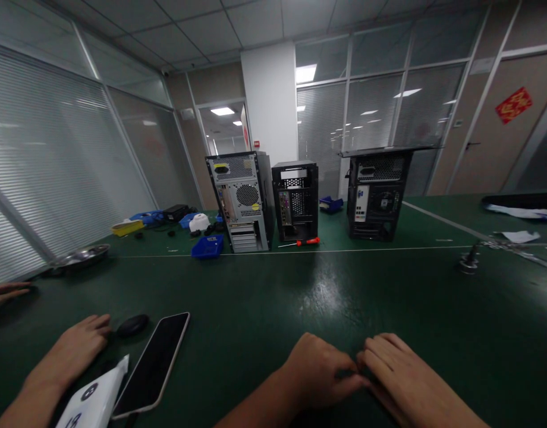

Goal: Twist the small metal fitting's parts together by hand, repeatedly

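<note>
My left hand (pixel 318 368) is at the bottom middle over the green table (pixel 255 303), its fingers curled and its thumb and forefinger close together. Beside it, my right hand (pixel 401 371) has its fingers bent and pressed together. The fingertips of both hands meet; whether something small is between them is hidden. Farther back three computer cases stand upright: a silver-backed one (pixel 240 205), a black open-framed one (pixel 295 199) and a black one (pixel 376 199) with a flat dark panel (pixel 384 152) on top. A red-handled screwdriver (pixel 307 241) lies before the middle case.
At left, another person's hand (pixel 79 345) is near a black mouse (pixel 133 325), a phone (pixel 155 359) and a white packet (pixel 97 398). Another hand (pixel 8 292) shows at the left edge. Blue trays (pixel 207 246), a metal bowl (pixel 81 255) and a metal fitting (pixel 470 261) lie farther off.
</note>
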Action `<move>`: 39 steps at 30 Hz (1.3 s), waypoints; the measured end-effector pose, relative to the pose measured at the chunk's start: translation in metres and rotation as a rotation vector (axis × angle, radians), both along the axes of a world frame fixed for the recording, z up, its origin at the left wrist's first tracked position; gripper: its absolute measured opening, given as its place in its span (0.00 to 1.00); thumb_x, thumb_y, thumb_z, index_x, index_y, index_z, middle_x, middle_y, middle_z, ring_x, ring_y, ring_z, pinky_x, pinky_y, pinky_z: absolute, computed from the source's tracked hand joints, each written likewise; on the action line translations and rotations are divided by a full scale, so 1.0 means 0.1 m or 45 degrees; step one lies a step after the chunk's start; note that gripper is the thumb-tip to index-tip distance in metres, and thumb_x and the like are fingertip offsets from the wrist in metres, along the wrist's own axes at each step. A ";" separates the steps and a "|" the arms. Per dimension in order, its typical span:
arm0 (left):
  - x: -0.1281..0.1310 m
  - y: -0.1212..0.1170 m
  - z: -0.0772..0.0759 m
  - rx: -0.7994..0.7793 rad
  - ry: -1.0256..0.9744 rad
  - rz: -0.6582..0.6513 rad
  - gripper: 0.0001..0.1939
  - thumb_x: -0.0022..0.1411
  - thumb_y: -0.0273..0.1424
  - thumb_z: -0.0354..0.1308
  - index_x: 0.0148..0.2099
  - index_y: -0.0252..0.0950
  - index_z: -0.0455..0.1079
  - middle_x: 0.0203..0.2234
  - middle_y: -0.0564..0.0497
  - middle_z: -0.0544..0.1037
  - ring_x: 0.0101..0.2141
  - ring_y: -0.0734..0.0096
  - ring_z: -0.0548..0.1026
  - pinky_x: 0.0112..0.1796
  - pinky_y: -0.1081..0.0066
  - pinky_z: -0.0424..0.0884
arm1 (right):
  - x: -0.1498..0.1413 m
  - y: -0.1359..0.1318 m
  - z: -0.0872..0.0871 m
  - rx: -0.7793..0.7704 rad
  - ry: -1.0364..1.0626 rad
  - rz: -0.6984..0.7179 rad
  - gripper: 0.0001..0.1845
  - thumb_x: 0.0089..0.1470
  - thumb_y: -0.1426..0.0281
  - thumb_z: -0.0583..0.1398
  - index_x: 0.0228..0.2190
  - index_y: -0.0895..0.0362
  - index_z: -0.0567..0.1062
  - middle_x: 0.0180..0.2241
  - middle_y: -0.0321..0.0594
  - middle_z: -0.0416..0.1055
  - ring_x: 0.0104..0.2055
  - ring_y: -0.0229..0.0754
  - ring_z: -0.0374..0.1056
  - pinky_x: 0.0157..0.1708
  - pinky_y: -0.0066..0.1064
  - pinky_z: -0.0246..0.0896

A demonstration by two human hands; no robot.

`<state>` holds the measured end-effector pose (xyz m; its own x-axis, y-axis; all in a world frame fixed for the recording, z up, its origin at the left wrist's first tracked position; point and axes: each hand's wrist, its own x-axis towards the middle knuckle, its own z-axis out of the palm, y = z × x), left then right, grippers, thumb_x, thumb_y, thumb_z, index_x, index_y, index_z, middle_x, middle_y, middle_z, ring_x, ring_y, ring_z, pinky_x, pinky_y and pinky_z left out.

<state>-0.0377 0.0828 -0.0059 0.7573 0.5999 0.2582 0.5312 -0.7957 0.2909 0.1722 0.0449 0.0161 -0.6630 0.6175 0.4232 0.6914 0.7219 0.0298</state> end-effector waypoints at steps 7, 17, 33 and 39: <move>0.00 0.01 0.01 0.035 0.042 -0.016 0.16 0.69 0.44 0.52 0.39 0.41 0.76 0.27 0.55 0.80 0.29 0.72 0.78 0.28 0.74 0.62 | 0.00 0.03 -0.01 -0.024 -0.001 0.030 0.04 0.61 0.70 0.54 0.35 0.53 0.70 0.32 0.35 0.70 0.33 0.37 0.66 0.37 0.32 0.60; 0.00 -0.05 0.13 -0.105 0.057 0.037 0.14 0.68 0.43 0.51 0.44 0.44 0.75 0.27 0.55 0.80 0.30 0.69 0.78 0.31 0.72 0.64 | 1.25 0.49 -0.07 -0.313 0.435 -0.562 0.14 0.62 0.59 0.51 0.40 0.54 0.71 0.37 0.45 0.72 0.35 0.40 0.71 0.34 0.31 0.66; -0.01 -0.06 0.12 0.000 0.086 0.052 0.12 0.67 0.39 0.50 0.41 0.42 0.74 0.27 0.56 0.79 0.28 0.67 0.78 0.26 0.72 0.61 | 1.84 0.66 -0.16 -0.441 0.576 -0.928 0.25 0.58 0.52 0.53 0.43 0.56 0.78 0.48 0.53 0.73 0.45 0.48 0.72 0.43 0.37 0.65; -0.02 -0.05 0.10 0.010 0.094 0.052 0.12 0.68 0.39 0.50 0.41 0.43 0.74 0.28 0.56 0.80 0.28 0.68 0.78 0.26 0.72 0.60 | 2.03 0.68 -0.23 -0.148 0.528 -1.166 0.29 0.51 0.46 0.54 0.44 0.51 0.79 0.45 0.45 0.75 0.39 0.50 0.73 0.36 0.40 0.67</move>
<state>-0.0393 0.0782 0.0040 0.7493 0.6291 0.2071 0.5833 -0.7749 0.2434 0.3749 0.1133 -0.0070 0.2724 0.8669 0.4175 0.9205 -0.1084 -0.3755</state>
